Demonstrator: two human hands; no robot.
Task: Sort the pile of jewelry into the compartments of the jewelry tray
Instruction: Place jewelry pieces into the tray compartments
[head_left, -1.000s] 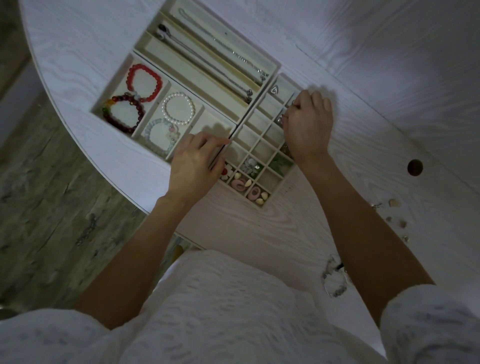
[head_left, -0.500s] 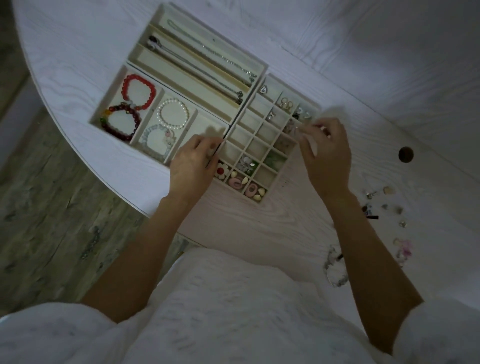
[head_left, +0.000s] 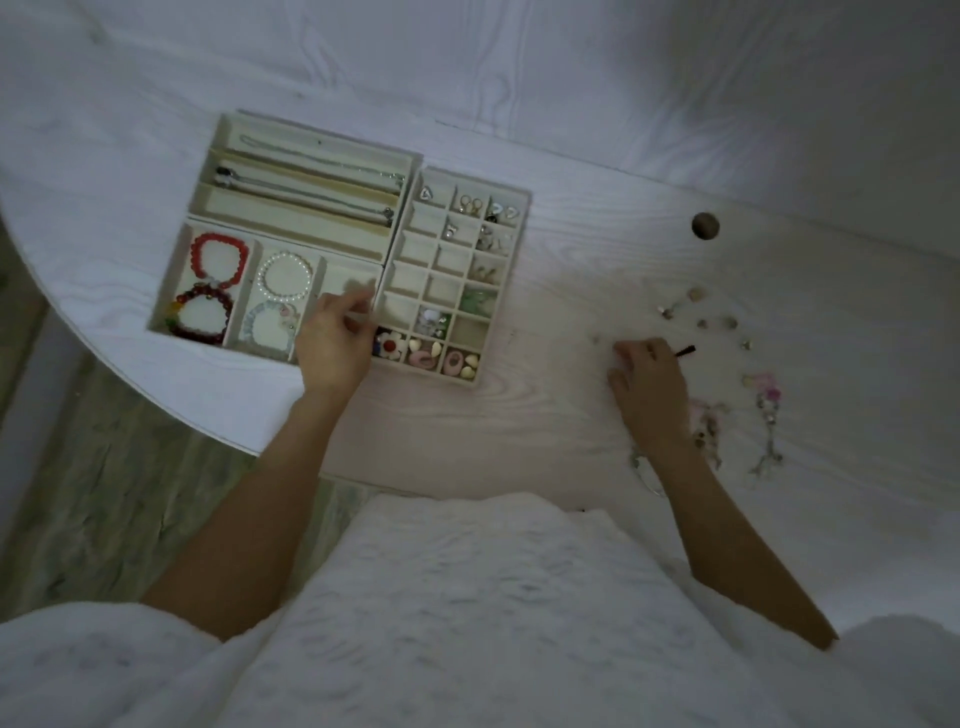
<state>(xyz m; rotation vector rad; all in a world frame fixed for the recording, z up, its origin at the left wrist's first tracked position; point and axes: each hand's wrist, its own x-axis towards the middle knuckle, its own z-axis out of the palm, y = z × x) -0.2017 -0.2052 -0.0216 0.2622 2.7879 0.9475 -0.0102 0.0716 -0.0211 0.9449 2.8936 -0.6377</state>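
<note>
While the left hand rests on the near edge of the jewelry tray, its curled fingers lie over the divider between the bracelet section and the grid of small compartments; whether they pinch anything cannot be told. Right hand lies palm down on the white wood-grain table, well to the right of the tray, fingers bent toward the scattered small pieces; blur hides whether the fingertips grip one. A short black item lies just beside its knuckles.

Tray contents, left section: a red bead bracelet and a dark red bead bracelet share the outer compartment, touching each other; a pearl bracelet and a pale bracelet with a charm share the next one. Rear section: two long compartments each hold a silver chain. Grid section: earrings and rings occupy the far cells; a green piece sits in a right-column cell; a flower-shaped piece and pink and cream pieces fill the nearest row.

Unsorted jewelry: a tangle of bracelets and chains lies on the table to the right of the right wrist. A round hole pierces the tabletop beyond. White clothing fills the foreground.
</note>
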